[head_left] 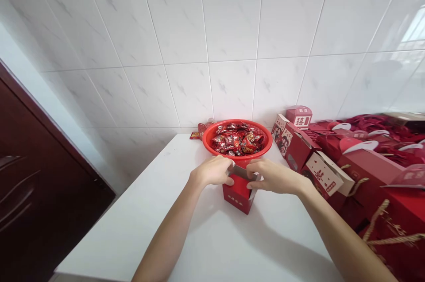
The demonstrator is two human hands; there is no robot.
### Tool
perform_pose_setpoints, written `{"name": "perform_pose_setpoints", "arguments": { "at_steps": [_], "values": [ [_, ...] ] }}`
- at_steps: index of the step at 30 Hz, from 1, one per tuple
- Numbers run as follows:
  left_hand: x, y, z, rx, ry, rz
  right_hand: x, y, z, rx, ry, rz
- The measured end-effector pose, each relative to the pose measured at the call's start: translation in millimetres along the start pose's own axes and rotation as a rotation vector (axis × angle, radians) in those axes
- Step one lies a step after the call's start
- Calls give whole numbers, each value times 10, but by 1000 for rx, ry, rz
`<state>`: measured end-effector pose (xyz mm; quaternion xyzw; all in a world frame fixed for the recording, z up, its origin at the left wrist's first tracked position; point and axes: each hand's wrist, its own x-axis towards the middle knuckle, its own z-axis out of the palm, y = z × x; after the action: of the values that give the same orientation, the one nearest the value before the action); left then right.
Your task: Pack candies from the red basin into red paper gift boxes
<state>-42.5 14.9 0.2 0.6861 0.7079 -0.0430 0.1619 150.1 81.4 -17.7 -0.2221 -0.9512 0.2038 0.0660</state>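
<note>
A small red gift box [237, 198] with pale lettering on its front stands upright on the white tabletop [146, 211], its top open. My left hand [215, 170] grips the box's left upper edge between thumb and fingers. On the opposite side, my right hand [268, 175] pinches the right upper edge, with the thumb at the rim. Just behind the box sits a red plastic basket [209, 144], heaped with red-wrapped candies [234, 140]. How far down the box's inside goes is partly hidden by my fingers.
Many red gift boxes [368, 167] crowd the right side, some with rope handles [376, 220]. A pink-topped box [299, 116] stands against the tiled wall [232, 83]. One small packet [194, 136] lies left of the basket. A dark door [43, 184] is at the left.
</note>
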Motion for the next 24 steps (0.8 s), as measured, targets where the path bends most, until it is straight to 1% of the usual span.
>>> {"name": "perform_pose_setpoints", "arguments": {
  "at_steps": [3, 6, 10, 13, 17, 19, 21, 24],
  "values": [
    [30, 33, 38, 10, 35, 18, -134, 51, 134, 90, 31, -13],
    [51, 69, 72, 3, 63, 40, -275, 93, 283, 199, 115, -38],
    [47, 129, 75, 7, 63, 21, -436, 120, 442, 331, 239, -65],
    [33, 188, 56, 69, 46, 54, -502, 150, 508, 397, 291, -89],
    [26, 272, 45, 108, -6, 107, -509, 204, 557, 523, 328, -122],
    [25, 303, 44, 105, -32, 120, -483, 232, 579, 590, 360, -110],
    [20, 321, 37, 106, -61, 129, -439, 261, 611, 626, 416, -85],
    [-2, 327, 16, 63, -114, 129, -355, 303, 691, 608, 524, -55]
  ]
}}
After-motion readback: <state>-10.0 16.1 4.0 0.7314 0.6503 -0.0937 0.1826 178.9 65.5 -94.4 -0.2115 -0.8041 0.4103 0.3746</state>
